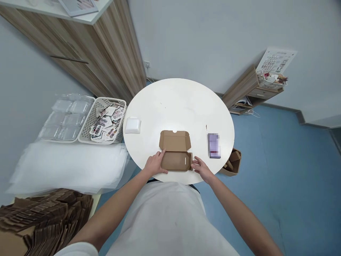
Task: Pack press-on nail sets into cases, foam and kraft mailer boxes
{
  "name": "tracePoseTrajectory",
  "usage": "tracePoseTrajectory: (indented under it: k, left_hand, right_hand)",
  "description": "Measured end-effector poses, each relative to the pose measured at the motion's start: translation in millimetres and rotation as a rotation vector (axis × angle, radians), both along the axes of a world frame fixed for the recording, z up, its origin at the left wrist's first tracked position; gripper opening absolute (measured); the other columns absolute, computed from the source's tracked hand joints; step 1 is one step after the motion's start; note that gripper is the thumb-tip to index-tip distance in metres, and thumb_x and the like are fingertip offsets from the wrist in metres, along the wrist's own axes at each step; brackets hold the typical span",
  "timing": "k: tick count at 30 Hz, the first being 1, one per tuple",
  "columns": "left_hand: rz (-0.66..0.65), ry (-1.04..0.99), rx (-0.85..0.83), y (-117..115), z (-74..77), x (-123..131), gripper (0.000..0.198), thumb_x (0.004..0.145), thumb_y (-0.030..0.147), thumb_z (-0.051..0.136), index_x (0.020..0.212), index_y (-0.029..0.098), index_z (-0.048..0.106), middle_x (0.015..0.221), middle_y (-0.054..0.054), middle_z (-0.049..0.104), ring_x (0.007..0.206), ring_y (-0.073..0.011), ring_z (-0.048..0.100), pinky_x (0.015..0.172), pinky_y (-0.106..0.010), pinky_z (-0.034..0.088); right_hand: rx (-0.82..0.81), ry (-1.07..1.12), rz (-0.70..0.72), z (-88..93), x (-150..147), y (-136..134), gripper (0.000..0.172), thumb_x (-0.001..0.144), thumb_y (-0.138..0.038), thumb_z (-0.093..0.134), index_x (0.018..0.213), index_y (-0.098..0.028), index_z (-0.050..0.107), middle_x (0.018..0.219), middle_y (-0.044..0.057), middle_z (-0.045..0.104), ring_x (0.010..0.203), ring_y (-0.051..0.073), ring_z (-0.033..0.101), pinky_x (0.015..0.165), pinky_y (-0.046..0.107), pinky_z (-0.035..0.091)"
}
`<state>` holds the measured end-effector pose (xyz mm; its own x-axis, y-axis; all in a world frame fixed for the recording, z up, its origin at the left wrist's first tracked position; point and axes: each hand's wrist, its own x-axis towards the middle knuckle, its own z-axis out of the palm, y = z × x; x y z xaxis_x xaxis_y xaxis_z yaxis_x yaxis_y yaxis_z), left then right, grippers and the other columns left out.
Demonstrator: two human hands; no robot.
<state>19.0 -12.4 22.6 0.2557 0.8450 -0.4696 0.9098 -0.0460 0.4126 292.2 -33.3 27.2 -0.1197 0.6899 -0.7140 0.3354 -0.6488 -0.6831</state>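
Observation:
A small brown cardboard box (176, 156) lies open near the front edge of the round white table (183, 106), its lid flap folded back away from me. My left hand (155, 164) grips the box's left side, thumb on the rim and fingers curled round the wall. At the box's right side, my right hand (201, 168) touches the wall with its fingers held together. A purple-and-white card (214, 145) lies on the table to the right of the box. A small white plastic case (132, 125) sits on the table's left part.
Left of the table stand a white basket (105, 121) of printed cards and a clear plastic tray (64, 117). Flat brown cardboard blanks (39, 220) are stacked at lower left. A brown carton (232, 163) sits on the blue floor under the table's right edge.

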Motion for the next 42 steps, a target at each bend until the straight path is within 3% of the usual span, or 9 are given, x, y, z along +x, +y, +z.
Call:
tracePoseTrajectory:
  k: [5,10,15,21,27,32,38,42]
  left_hand:
    - [-0.036,0.032,0.013,0,3.5,7,0.115,0.043,0.055,0.074,0.137,0.024,0.015,0.108,-0.012,0.050,0.092,-0.0310,0.054,0.074,-0.033,0.038]
    - [-0.045,0.044,-0.008,1,5.4,11,0.117,0.042,0.055,0.074,0.137,0.023,0.014,0.110,-0.013,0.050,0.094,-0.0313,0.054,0.077,-0.035,0.037]
    - [-0.082,0.074,-0.018,2,6.0,10,0.118,0.043,0.058,0.071,0.137,0.024,0.009,0.112,-0.012,0.049,0.093,-0.0302,0.054,0.077,-0.036,0.038]
    - [-0.060,0.048,-0.015,2,4.1,12,0.119,0.043,0.057,0.072,0.138,0.022,0.009,0.112,-0.013,0.048,0.094,-0.0312,0.055,0.075,-0.036,0.039]
    - [-0.022,-0.017,-0.040,4,-0.5,15,0.118,0.045,0.052,0.073,0.138,0.025,0.005,0.114,-0.012,0.045,0.091,-0.0297,0.056,0.072,-0.033,0.041]
    - [0.052,-0.145,-0.059,-1,-5.1,17,0.115,0.050,0.046,0.072,0.138,0.027,0.000,0.119,-0.012,0.039,0.096,-0.0300,0.054,0.070,-0.032,0.042]
    - [0.104,-0.337,-0.082,-11,-1.2,14,0.113,0.052,0.041,0.073,0.139,0.025,0.002,0.128,-0.013,0.035,0.111,-0.0321,0.045,0.083,-0.037,0.040]
    - [0.291,-0.479,-0.069,-17,-4.1,12,0.110,0.057,0.044,0.070,0.139,0.017,0.003,0.134,-0.017,0.031,0.119,-0.0312,0.036,0.092,-0.038,0.034]
  right_hand:
    - [0.091,-0.069,-0.054,-7.2,-17,5,0.063,0.069,-0.041,0.055,0.126,-0.021,0.037,0.108,0.007,0.055,0.092,0.020,0.058,0.079,0.034,0.045]
    - [0.191,-0.285,0.015,-20.5,-32,10,0.043,0.067,-0.034,0.056,0.107,-0.021,0.047,0.079,0.000,0.057,0.072,0.016,0.057,0.065,0.029,0.044]
    - [0.224,-0.380,0.006,-26.7,-33,13,0.027,0.062,-0.024,0.053,0.089,-0.023,0.046,0.063,-0.005,0.052,0.061,0.014,0.052,0.054,0.024,0.037]
    - [0.263,-0.352,-0.042,-30.5,-35,14,0.021,0.059,-0.018,0.046,0.079,-0.023,0.040,0.057,-0.008,0.044,0.054,0.013,0.045,0.052,0.023,0.033]
    - [0.309,-0.426,-0.056,-33.1,-39,17,0.020,0.059,-0.018,0.044,0.078,-0.023,0.040,0.056,-0.008,0.042,0.054,0.013,0.045,0.053,0.024,0.032]
    - [0.331,-0.451,-0.068,-28.9,-37,14,0.025,0.065,-0.026,0.046,0.090,-0.022,0.045,0.062,-0.005,0.048,0.060,0.015,0.049,0.057,0.026,0.036]
    - [0.233,-0.314,0.034,-11.9,-23,3,0.055,0.066,-0.039,0.056,0.116,-0.021,0.042,0.095,0.003,0.056,0.065,0.013,0.055,0.067,0.029,0.043]
    - [0.146,-0.185,0.057,-1.5,-14,-6,0.073,0.064,-0.042,0.062,0.128,-0.022,0.032,0.115,0.009,0.050,0.071,0.014,0.059,0.072,0.031,0.044]
